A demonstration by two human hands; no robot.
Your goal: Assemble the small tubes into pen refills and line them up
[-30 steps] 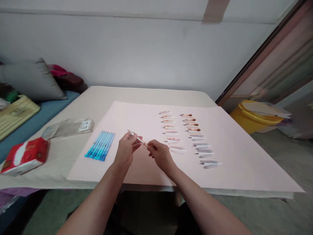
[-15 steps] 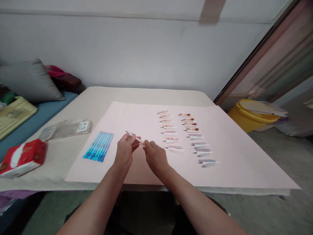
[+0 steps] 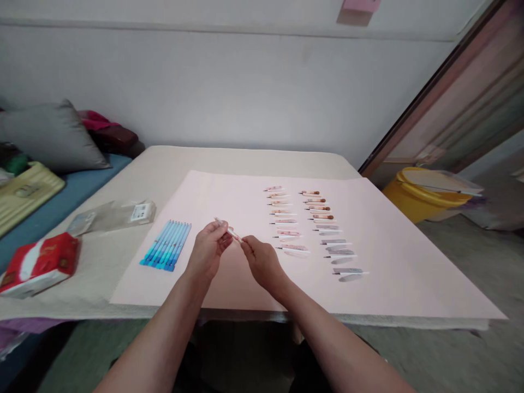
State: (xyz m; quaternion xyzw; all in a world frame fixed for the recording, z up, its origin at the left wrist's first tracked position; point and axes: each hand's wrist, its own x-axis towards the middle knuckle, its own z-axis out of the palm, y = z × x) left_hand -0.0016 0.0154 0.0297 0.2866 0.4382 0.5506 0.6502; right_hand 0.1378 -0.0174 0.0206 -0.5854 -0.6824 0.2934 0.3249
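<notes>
Over the pink sheet (image 3: pixel 229 188), both hands meet on one slim pale pen with pinkish marks (image 3: pixel 234 234). My left hand (image 3: pixel 208 250) is closed around its upper left part, and that end pokes out past the thumb. The lower right end is pinched between the thumb and fingers of my right hand (image 3: pixel 264 261), which cover the tip. To the left lies a row of several blue pens (image 3: pixel 167 245). Right of my hands, several pen parts (image 3: pixel 291 248) lie in a column, thin dark-tipped refills beside pinkish barrels. Farther right is a second column with brown-topped and greyish barrels (image 3: pixel 336 242).
A clear plastic wrapper (image 3: pixel 117 214) with a white label and a red tissue pack (image 3: pixel 41 262) rest on the cloth-covered table (image 3: pixel 245 158) at left. A grey cushion (image 3: pixel 53 136) sits beyond. At right, a yellow bucket (image 3: pixel 413 194) stands near the table.
The pen has slid and turned slightly in my hands, its upper end now sticking out less past my left thumb. My right fingers have curled closer around the lower end.
</notes>
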